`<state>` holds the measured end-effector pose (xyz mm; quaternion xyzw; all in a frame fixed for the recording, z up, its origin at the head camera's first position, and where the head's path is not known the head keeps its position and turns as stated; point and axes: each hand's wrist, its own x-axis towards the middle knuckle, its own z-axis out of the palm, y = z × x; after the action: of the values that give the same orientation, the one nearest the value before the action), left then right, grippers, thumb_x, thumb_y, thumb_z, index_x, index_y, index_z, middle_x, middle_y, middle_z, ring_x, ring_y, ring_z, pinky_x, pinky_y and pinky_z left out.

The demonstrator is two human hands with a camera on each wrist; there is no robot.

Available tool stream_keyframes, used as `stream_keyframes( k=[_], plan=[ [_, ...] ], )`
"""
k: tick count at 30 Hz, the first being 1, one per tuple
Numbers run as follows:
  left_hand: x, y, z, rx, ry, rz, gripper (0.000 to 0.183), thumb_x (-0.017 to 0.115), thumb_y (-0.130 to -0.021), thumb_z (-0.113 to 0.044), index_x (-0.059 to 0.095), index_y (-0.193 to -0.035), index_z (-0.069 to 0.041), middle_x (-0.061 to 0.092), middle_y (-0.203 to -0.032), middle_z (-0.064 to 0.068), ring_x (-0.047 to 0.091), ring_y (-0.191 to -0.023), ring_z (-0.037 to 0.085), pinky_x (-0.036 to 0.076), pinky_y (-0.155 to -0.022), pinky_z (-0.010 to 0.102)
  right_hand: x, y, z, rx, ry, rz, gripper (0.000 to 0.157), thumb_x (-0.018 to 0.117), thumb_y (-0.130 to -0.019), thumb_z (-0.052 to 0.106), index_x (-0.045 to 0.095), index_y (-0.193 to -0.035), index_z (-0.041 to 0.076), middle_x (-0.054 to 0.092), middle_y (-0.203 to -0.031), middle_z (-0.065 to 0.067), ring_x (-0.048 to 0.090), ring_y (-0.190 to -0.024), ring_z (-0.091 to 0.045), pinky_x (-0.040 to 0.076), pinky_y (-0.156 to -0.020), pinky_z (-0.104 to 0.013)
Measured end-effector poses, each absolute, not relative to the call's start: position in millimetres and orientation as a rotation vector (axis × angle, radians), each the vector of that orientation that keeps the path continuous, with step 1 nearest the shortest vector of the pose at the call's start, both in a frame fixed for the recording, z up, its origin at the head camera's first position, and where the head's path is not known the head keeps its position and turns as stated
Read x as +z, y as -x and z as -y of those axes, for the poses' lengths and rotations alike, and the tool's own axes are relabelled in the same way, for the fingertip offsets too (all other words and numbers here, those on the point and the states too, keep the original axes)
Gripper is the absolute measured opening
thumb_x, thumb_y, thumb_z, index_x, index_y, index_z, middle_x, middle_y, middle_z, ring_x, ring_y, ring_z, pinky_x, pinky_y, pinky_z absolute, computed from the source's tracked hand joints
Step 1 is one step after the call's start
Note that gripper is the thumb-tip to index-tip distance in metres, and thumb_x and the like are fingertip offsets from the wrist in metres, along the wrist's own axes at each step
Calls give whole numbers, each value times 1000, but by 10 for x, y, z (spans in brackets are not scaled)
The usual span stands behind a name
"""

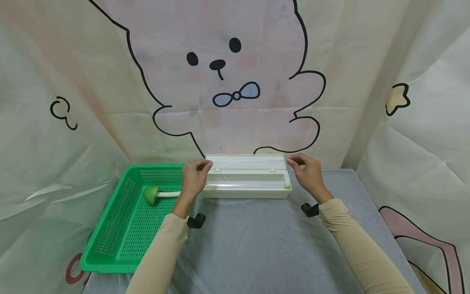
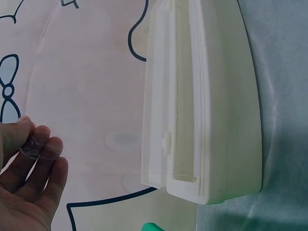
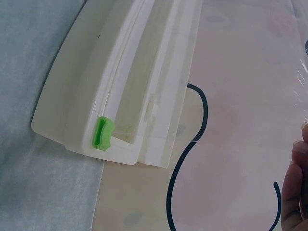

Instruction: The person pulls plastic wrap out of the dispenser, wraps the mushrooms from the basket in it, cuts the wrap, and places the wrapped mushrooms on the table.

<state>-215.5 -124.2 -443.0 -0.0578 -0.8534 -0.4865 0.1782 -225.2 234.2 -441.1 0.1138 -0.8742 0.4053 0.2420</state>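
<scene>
A white cling film dispenser box (image 1: 247, 193) lies lengthwise at the back of the table, its clear lid (image 1: 246, 162) raised behind it. A small green slide cutter (image 3: 102, 133) sits at the right end of its front rail. In the left wrist view, thumb and fingers of my left hand (image 1: 193, 178) pinch a bunched bit of transparent cling film (image 2: 32, 148). My right hand (image 1: 309, 174) is raised past the box's right end, fingertips pinched together on the film's other side. Between the hands the film is hardly visible; glints show in the right wrist view.
To the left stands a green plastic basket (image 1: 110, 267), partly behind my left forearm. A ladle with a green bowl (image 1: 150, 195) and white handle lies in it. Grey cloth (image 1: 264, 245) covers the table. A printed curtain (image 1: 238, 122) hangs close behind the box.
</scene>
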Motion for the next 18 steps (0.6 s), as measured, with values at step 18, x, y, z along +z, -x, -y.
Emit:
stream_keyframes(
  k=[18],
  plan=[
    [-4317, 2098, 1261, -1438, 210, 2349, 19, 68, -99, -13, 76, -107, 2, 74, -102, 18, 71, -97, 33, 56, -86, 49, -4323, 2126, -2352, 1118, -370, 2331, 6, 73, -94, 5, 73, -95, -1, 73, -90, -12, 63, -79, -20, 44, -68, -18]
  ],
)
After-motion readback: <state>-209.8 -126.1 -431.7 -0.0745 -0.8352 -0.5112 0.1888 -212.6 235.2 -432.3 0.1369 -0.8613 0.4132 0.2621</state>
